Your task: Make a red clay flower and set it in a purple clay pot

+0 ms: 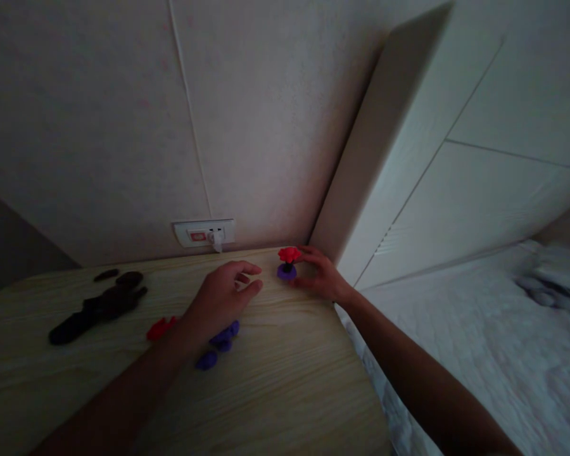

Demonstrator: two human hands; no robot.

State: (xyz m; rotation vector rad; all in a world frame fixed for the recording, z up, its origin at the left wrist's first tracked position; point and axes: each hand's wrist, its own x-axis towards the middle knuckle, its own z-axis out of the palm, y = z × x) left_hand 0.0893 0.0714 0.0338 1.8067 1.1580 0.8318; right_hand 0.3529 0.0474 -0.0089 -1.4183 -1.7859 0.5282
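Note:
On the wooden tabletop (285, 367), close to the wall, stands a small upright piece with a red flower-shaped top (289, 254), a dark stem and a purple base (286, 272). My right hand (320, 275) is at its right side, fingers apart, with fingertips by the red top and the base; whether they touch it is unclear. To the left of that piece, my left hand (230, 288) hovers with thumb and fingers parted and nothing between them. Under and beside my left forearm lie red pieces (160, 329) and several purple pieces (224, 337).
Several dark brown or black pieces (99, 308) lie at the table's left. A wall socket (204, 233) with a plug sits just above the table's back edge. A pale cabinet (384, 164) rises at the right, beside a bed with a white quilted cover (437, 329).

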